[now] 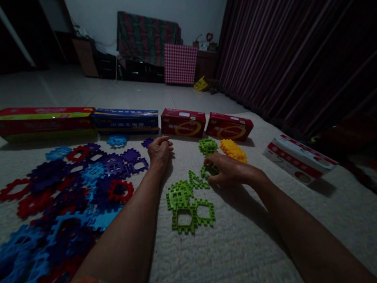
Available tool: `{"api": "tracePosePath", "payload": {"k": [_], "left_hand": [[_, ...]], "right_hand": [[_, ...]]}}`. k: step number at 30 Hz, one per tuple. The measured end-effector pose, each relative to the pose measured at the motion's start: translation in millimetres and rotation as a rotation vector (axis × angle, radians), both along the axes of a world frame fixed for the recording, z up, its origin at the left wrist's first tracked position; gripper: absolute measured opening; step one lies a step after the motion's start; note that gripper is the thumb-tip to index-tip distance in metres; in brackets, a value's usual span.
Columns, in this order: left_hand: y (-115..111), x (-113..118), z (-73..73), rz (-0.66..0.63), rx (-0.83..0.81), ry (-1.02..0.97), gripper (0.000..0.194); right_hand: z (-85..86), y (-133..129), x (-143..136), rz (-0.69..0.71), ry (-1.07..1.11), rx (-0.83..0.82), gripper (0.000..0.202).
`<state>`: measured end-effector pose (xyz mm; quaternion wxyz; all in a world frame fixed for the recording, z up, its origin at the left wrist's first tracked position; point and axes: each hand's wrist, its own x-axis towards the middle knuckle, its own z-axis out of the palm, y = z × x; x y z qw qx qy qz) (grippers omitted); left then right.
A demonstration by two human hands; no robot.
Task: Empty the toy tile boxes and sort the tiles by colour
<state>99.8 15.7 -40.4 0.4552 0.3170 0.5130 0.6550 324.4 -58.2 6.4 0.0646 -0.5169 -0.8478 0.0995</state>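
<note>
Left hand (160, 151) curled above the mat (254, 250), right hand (228, 169) bent at green pieces (179, 198), seemingly grouped by colour; dim light hides whether either grips anything.

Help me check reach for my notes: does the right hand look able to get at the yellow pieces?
Probably yes: the right hand is close beside the yellow pieces, with nothing visible standing between, though its fingertips are at the green pieces.

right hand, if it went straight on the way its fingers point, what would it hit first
Most likely the small green piece just ahead of the right hand, though depth leaves it unclear whether they already touch.
</note>
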Motion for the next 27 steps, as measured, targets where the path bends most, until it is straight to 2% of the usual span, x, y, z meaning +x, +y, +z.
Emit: {"api": "tracePosePath", "payload": {"k": [2,6,8,11,15,20,27], "left_hand": [[0.6,0.5,-0.8,0.001,0.000,-0.005,0.029],[0.8,2.0,-1.5,0.006,-0.007,0.003,0.028],[0.2,2.6,-1.2,0.007,-0.004,0.001,0.028],[0.0,2.8,-1.0,0.014,0.003,0.001,0.029],[1.1,1.8,-1.8,0.008,-0.003,0.020,0.027],[2.0,1.0,-2.8,0.013,0.002,0.019,0.028],[6.5,-1.1,-7.4,0.001,0.012,0.043,0.027]], "right_hand": [[-0.6,6.8,5.7,0.007,0.048,0.103,0.047],[-5.7,17.9,11.9,-0.005,0.115,0.418,0.062],[-10.6,19.3,12.1,-0.011,0.136,0.492,0.070],[-18.2,18.7,13.1,0.006,0.142,0.517,0.074],[-24.0,20.2,17.2,0.050,0.104,0.519,0.068],[-27.1,25.6,19.1,0.085,0.077,0.530,0.066],[-28.0,25.8,17.9,0.057,0.060,0.534,0.063]]}}
